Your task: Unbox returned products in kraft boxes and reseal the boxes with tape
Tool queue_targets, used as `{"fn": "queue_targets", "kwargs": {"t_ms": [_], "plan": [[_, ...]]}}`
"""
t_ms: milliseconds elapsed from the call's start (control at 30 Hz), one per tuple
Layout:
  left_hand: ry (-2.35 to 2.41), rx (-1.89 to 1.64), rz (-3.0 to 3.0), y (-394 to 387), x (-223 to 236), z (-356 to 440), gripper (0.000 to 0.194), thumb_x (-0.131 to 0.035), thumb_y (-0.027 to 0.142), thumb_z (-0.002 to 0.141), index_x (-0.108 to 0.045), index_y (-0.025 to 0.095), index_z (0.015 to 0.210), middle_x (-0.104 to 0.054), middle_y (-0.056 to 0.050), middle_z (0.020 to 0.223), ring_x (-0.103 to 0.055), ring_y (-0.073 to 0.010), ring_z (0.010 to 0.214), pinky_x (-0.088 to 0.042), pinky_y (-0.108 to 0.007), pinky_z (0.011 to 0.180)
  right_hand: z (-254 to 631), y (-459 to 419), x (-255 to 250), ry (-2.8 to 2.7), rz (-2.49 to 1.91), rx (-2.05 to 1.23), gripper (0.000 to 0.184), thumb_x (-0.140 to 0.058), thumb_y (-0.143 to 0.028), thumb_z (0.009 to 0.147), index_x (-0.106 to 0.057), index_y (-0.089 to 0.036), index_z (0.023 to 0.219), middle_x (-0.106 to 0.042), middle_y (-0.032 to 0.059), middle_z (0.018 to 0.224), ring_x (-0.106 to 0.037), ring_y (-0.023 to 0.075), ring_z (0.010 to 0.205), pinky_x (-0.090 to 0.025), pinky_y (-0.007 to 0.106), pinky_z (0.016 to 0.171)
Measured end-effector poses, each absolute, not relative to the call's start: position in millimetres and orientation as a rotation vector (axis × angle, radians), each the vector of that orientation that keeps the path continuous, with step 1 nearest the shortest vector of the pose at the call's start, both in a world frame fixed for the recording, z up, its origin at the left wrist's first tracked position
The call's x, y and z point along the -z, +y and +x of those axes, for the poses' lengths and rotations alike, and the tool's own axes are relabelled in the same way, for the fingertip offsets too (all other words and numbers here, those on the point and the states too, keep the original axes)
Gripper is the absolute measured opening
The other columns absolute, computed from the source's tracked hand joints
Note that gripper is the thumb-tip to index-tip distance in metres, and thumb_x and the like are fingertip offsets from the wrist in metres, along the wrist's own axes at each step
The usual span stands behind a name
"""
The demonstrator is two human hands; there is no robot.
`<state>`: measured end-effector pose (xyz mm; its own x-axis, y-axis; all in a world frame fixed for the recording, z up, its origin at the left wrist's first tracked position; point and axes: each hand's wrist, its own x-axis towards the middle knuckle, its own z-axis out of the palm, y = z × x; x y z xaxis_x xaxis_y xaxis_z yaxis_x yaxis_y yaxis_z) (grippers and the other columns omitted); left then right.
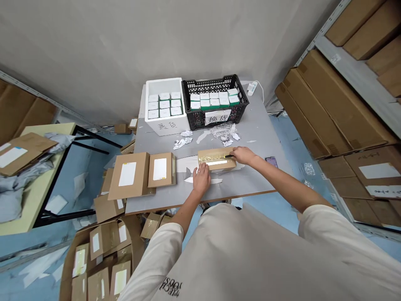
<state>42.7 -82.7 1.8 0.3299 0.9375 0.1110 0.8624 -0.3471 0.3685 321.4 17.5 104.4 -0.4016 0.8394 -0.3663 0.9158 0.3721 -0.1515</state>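
Note:
A small cardboard box (216, 153) with clear tape along its top lies on the grey table in front of me. My left hand (202, 177) grips its near left corner, fingers bent over the edge. At the box's right end, my right hand (244, 155) is closed around a dark utility knife (229, 156), whose tip lies along the tape. Pale paper pieces (187, 163) stick out from under and beside the box. To the left stand a labelled carton (159, 170) and a larger labelled carton (131, 174).
Behind are a white foam box (172, 126) and a black crate (216, 119), both holding small white-and-green boxes. Crumpled paper (183, 143) and bubble wrap (221, 130) lie before them. A phone (271, 161) lies right. A big carton (136, 238) of parcels stands lower left; shelving (340, 54) rises right.

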Motion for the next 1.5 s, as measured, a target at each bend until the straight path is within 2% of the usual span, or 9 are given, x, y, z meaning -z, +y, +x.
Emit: {"fn": "queue_targets", "kwargs": {"t_ms": [200,433,600,733,833,1033,1167,1267,1500], "plan": [[1.662,-0.41,2.347,-83,-2,50,0.066,-0.044,0.016,0.093,-0.036,0.02,0.158,-0.046,-0.015,0.16,-0.038,-0.0305,0.152,-0.029,-0.056,0.123,377,17,-110,2.355,1.611,0.483,0.02,-0.063,-0.027,0.096,-0.077,-0.022,0.109,-0.071,0.015,0.112,-0.065,0.0308,0.108,-0.045,0.036,0.087],[1.722,-0.417,2.314,-83,-9,61,0.059,-0.045,0.015,0.092,-0.044,0.019,0.151,-0.048,-0.016,0.158,-0.039,-0.0316,0.151,-0.028,-0.055,0.122,421,12,-114,2.363,1.653,0.526,0.021,-0.062,-0.029,0.096,-0.077,-0.024,0.109,-0.072,0.0136,0.11,-0.065,0.03,0.106,-0.045,0.036,0.085],[1.781,-0.404,2.303,-76,-17,77,0.053,-0.05,0.02,0.091,-0.05,0.018,0.144,-0.052,-0.02,0.147,-0.044,-0.0375,0.143,-0.032,-0.058,0.117,454,11,-118,2.335,1.788,0.594,0.022,-0.064,-0.035,0.095,-0.077,-0.026,0.111,-0.074,0.0096,0.112,-0.065,0.0285,0.105,-0.045,0.033,0.083],[1.614,-0.386,2.387,-57,-23,107,0.051,-0.055,0.025,0.093,-0.049,0.02,0.143,-0.052,-0.019,0.145,-0.049,-0.0374,0.134,-0.036,-0.056,0.113,475,9,-122,2.399,1.89,0.72,0.03,-0.06,-0.04,0.097,-0.076,-0.025,0.117,-0.077,0.007,0.109,-0.067,0.0258,0.099,-0.044,0.03,0.08],[1.484,-0.336,2.451,-39,-28,133,0.051,-0.061,0.03,0.092,-0.05,0.023,0.141,-0.053,-0.017,0.14,-0.05,-0.036,0.131,-0.038,-0.052,0.111,481,6,-124,2.434,1.91,0.755,0.031,-0.058,-0.04,0.097,-0.076,-0.023,0.116,-0.077,0.0064,0.105,-0.067,0.0239,0.092,-0.043,0.029,0.077],[1.482,-0.023,2.481,-15,-33,157,0.054,-0.073,0.041,0.086,-0.053,0.022,0.132,-0.056,-0.015,0.133,-0.054,-0.0345,0.126,-0.035,-0.048,0.113,486,1,-115,2.474,1.928,0.86,0.034,-0.057,-0.041,0.096,-0.077,-0.022,0.116,-0.078,0.0061,0.104,-0.067,0.0221,0.088,-0.042,0.027,0.073],[1.49,0.049,2.504,-14,-31,159,0.053,-0.075,0.038,0.085,-0.053,0.022,0.13,-0.058,-0.013,0.13,-0.059,-0.0316,0.12,-0.028,-0.047,0.119,484,2,-99,2.503,1.896,0.95,0.037,-0.059,-0.045,0.095,-0.076,-0.022,0.118,-0.078,0.006,0.102,-0.067,0.0215,0.085,-0.041,0.027,0.071],[1.505,0.028,2.505,-17,-30,161,0.056,-0.078,0.036,0.083,-0.052,0.02,0.13,-0.058,-0.015,0.129,-0.06,-0.0315,0.119,-0.027,-0.048,0.12,477,6,-88,2.547,1.823,0.981,0.037,-0.061,-0.045,0.094,-0.075,-0.023,0.121,-0.078,0.0051,0.1,-0.066,0.0204,0.082,-0.04,0.026,0.069],[1.518,-0.08,2.523,-25,-26,162,0.054,-0.08,0.03,0.082,-0.053,0.017,0.127,-0.057,-0.016,0.126,-0.058,-0.032,0.123,-0.028,-0.049,0.12,456,28,-74,2.58,1.564,0.786,0.024,-0.061,-0.034,0.095,-0.077,-0.027,0.111,-0.077,0.0052,0.094,-0.066,0.0224,0.082,-0.035,0.028,0.065]]}}
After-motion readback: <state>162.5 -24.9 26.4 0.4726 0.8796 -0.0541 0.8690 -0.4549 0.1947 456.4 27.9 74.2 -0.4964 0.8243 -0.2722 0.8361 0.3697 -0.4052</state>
